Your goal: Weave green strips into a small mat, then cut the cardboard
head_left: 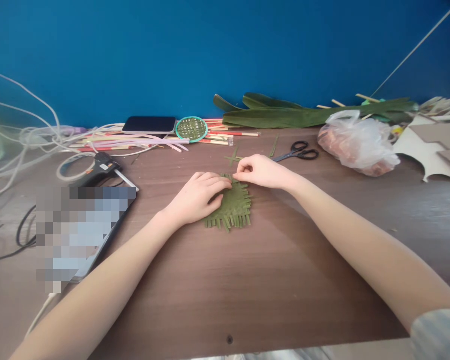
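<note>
A small woven square of green leaf strips lies on the brown table, with short strip ends sticking out like a fringe. My left hand rests over its left part, fingers stretched and lying flat on the weave. At the top edge of the square, my right hand pinches with thumb and forefinger, apparently at the end of a leaf strip; the fingertips hide most of it. Just beyond the right hand lie a few loose leaf strips and black-handled scissors.
Long green leaves lie along the blue wall. A plastic bag and cut cardboard are at right. At left are a glue gun, a blurred-out tablet and cables. A phone and a round green-rimmed woven piece sit at the back.
</note>
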`<state>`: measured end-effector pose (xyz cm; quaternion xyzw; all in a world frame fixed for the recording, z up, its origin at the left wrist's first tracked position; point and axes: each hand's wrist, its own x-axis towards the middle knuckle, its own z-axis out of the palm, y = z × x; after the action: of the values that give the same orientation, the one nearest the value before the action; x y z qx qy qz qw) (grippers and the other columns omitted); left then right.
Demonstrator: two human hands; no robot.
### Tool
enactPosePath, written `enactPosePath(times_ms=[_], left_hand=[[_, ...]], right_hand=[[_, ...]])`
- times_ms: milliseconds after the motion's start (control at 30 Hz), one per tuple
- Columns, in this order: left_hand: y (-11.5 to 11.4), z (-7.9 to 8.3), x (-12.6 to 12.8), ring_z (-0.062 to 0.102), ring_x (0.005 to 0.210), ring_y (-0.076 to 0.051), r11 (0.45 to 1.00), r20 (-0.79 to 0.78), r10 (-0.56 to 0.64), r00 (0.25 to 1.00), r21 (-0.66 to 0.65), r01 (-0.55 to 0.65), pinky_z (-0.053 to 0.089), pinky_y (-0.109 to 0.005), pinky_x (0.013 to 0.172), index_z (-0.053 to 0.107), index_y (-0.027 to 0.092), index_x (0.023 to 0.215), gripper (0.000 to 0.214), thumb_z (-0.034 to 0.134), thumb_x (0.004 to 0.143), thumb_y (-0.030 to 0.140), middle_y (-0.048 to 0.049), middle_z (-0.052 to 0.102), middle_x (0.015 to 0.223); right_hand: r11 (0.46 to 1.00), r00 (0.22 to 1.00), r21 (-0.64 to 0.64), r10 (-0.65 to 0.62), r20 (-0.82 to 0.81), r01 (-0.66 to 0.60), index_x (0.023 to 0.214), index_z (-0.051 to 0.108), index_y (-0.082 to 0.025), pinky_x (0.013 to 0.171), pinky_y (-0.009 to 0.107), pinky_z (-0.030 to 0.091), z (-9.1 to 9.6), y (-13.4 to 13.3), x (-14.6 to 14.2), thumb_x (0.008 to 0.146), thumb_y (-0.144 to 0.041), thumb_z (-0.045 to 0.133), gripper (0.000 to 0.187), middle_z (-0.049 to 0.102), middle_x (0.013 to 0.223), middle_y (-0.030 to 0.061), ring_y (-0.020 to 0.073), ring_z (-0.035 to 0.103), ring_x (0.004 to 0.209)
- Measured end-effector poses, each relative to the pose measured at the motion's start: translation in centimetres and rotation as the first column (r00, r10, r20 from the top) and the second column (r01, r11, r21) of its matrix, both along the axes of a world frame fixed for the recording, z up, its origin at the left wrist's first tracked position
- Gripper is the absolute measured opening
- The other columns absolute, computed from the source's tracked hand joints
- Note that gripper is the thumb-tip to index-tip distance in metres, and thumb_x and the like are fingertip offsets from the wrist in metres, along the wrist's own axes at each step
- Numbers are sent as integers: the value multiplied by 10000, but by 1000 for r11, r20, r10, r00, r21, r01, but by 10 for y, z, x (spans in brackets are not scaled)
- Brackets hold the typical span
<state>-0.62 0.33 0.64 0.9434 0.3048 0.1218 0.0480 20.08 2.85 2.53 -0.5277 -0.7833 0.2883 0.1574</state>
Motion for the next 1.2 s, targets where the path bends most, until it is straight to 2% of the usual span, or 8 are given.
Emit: enactPosePath(times_ms=[300,600,833,1200], left_hand=[[0,0,1,504,1082,-205,998,-57,-26,998,48,29,340,-362,907,495,223,1272,426,345,876,176,-48,571,1253],[-1,0,2,494,1093,-211,1000,-50,6,999,24,-5,346,-364,904,483,208,1286,442,348,866,178,-53,570,1254],[-1,-1,2,481,1116,-209,1000,-41,21,999,-9,-21,347,-360,919,477,206,1286,440,346,867,184,-49,551,1278],[-1,0,2,484,1101,-217,1000,-45,23,999,-5,-24,363,-371,907,433,200,1322,474,355,855,168,-59,563,1257]], right_hand=[[1000,993,22,17,-117,-14,689,597,-172,616,255,352,-1,-3,-6,743,-304,519,162,602,677,-7,114,510,635],[999,992,-31,25,-128,-29,695,576,-173,639,265,352,4,-7,-8,746,-266,481,143,604,702,-2,121,503,656],[999,971,-9,47,-233,-50,738,561,-172,663,267,380,-3,-3,-6,736,-241,470,114,603,738,1,119,513,674],[998,973,-9,60,-224,-64,742,596,-162,675,272,396,-1,-4,-6,739,-225,483,129,619,742,9,123,536,689]])
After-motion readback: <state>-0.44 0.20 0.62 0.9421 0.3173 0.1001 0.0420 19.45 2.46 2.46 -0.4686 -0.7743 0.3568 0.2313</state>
